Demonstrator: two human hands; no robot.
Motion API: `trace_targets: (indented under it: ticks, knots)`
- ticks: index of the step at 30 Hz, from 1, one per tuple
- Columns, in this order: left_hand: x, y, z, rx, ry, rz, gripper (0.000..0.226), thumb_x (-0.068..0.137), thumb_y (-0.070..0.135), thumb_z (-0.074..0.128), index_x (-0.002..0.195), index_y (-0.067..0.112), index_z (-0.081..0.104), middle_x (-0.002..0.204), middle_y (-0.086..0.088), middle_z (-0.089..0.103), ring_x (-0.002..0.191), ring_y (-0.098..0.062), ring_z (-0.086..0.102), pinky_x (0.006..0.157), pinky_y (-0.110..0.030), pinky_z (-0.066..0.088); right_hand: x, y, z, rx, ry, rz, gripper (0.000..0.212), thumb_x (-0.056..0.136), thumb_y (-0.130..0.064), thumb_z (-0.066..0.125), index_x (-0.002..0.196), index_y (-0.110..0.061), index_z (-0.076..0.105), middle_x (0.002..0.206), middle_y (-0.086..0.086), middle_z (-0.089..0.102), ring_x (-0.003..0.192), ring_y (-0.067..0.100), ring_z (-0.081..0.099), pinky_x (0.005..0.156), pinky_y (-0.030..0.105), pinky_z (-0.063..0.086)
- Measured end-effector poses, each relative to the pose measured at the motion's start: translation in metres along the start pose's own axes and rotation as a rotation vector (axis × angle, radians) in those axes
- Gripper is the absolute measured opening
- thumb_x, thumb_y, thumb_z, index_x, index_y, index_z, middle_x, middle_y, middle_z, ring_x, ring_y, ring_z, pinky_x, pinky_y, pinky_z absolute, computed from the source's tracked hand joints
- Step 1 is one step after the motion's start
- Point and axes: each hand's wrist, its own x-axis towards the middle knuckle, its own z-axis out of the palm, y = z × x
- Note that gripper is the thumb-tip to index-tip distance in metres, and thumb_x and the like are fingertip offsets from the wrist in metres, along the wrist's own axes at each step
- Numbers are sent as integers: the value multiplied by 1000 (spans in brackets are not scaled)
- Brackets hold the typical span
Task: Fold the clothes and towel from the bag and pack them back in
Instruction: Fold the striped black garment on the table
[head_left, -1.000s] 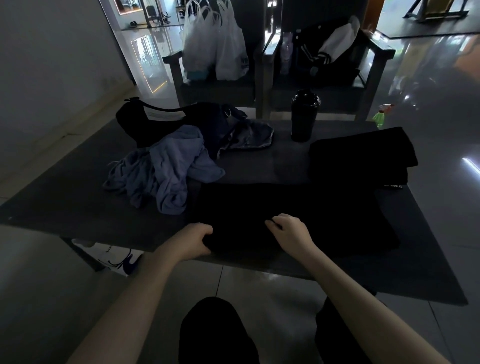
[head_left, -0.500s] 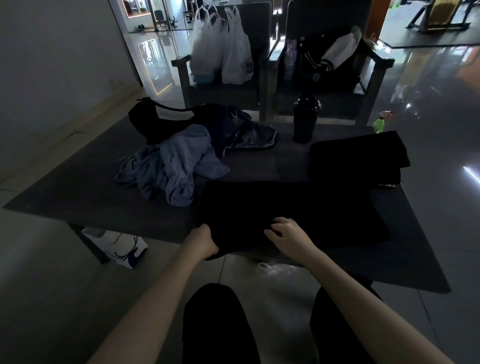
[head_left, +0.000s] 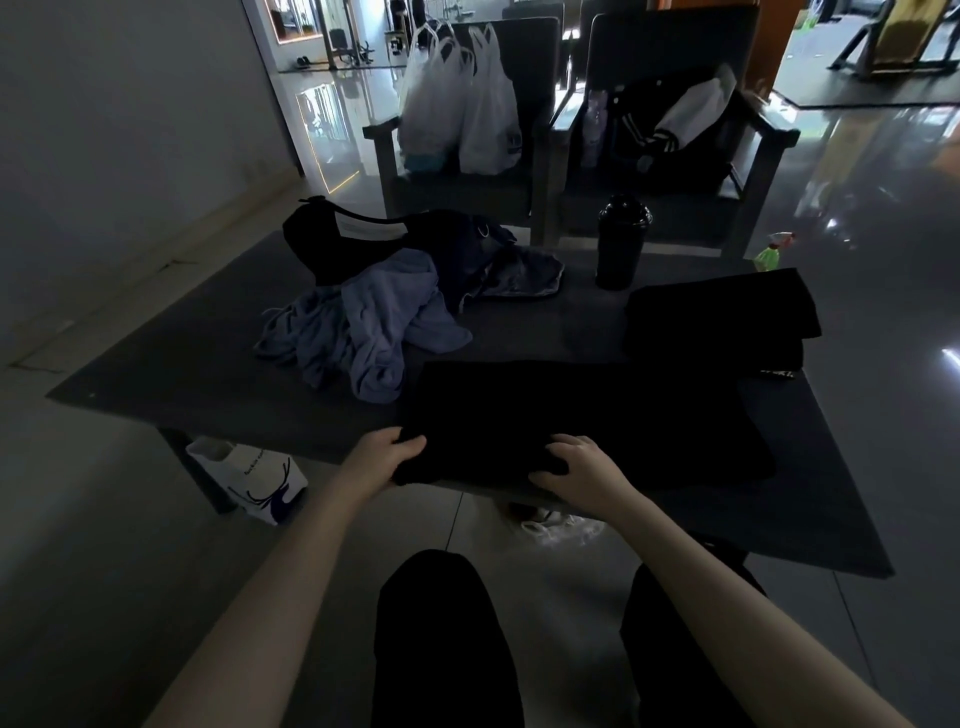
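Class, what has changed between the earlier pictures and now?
The left hand now grips the near-left corner of the black garment, thumb on top. The right hand stays resting on its near edge. The blue clothes, folded black pile and bottle are unmoved.

Bare arms, black trousers (head_left: 441, 639)
The left forearm (head_left: 293, 566) and right forearm (head_left: 691, 569) are uncovered; plain black trousers cover both thighs.
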Motion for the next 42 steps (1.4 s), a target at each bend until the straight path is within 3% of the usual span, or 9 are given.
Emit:
trace_targets:
  ticks: [8,14,20,24,27,31,35,39,42]
  knots:
    - [12,22,6,84,171,299,8,89,19,64,94,13,67,89,0,67,85,-16,63,68,-19,45,6,5,2,63,138,-10,23,87,-28,64,93,-7,69,95,4,66,93,22,61,76,32,47]
    - [48,50,28,-7,241,334,48,90,2,58,135,15,47,124,-2,53,113,-11,49,89,-23,39,24,6,-10,221,162,162,46,96,-35,50,55,-14,45,54,-1,49,56,18,51,52,32,32]
    - [68,15,64,891,191,545,52,98,33,45,148,26,29,157,6,20,144,-15,16,117,-41,15,34,7,-9,157,186,234,29,94,-32,51,81,-9,60,73,3,61,76,25,61,57,31,35]
    - [67,-24,71,1246,33,392,62,94,55,13,148,28,27,158,10,16,145,-14,12,115,-41,8,33,9,-3,102,264,237,25,90,-34,57,106,-15,63,93,4,69,87,24,64,63,29,42]
    - [62,-29,66,1268,134,419,93,71,63,-8,144,27,37,154,9,28,142,-14,23,112,-39,18,29,7,-2,75,260,228,26,92,-38,55,83,-15,62,72,-2,61,73,20,61,53,28,37]
    - [53,-24,63,1241,216,418,77,84,64,10,135,22,49,147,4,41,136,-17,34,107,-42,27,26,6,5,-5,235,183,50,95,-40,49,52,-17,41,52,-5,45,48,11,44,44,25,26]
    - [47,-18,81,1240,167,649,62,91,54,23,138,22,48,147,3,43,134,-21,42,107,-47,30,25,-2,7,-117,252,190,42,96,-40,47,59,-21,46,62,-7,50,64,15,56,50,27,29]
    - [53,-23,98,1285,27,473,56,97,53,22,147,27,29,156,11,21,145,-12,14,115,-43,9,16,11,6,-84,442,134,35,89,-31,60,121,-15,59,124,6,56,114,25,55,87,32,42]
    - [52,-21,103,1310,84,434,59,96,55,18,146,26,32,155,10,24,145,-14,14,115,-46,7,5,36,-2,-272,371,199,56,91,-47,52,141,-24,41,152,6,31,142,26,23,112,54,11]
